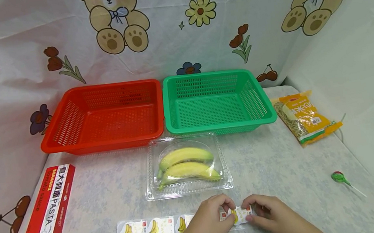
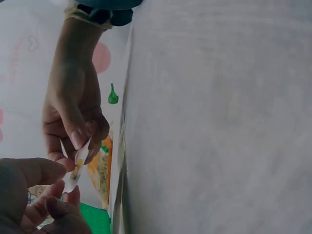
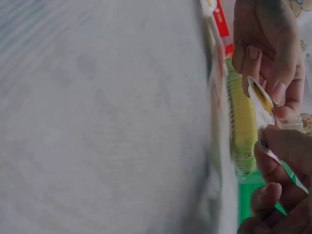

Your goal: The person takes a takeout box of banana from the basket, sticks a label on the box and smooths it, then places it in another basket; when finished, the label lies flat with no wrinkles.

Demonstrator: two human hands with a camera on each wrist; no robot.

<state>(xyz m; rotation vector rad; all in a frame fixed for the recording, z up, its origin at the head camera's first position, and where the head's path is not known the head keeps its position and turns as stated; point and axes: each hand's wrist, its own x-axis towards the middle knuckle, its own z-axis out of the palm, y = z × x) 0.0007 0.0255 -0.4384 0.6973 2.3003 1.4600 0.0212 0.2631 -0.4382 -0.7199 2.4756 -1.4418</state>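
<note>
I see the left hand (image 1: pixel 214 216) and right hand (image 1: pixel 273 214) pinching one banana sticker (image 1: pixel 242 214). The transparent box (image 1: pixel 189 187) sits just beyond; rightward there's room to the lollipop (image 1: pixel 339 177).

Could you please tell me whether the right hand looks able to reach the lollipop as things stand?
Probably yes: no object shows on the tabletop between the right hand and the lollipop, though that hand would likely need to release the banana sticker first.
</note>
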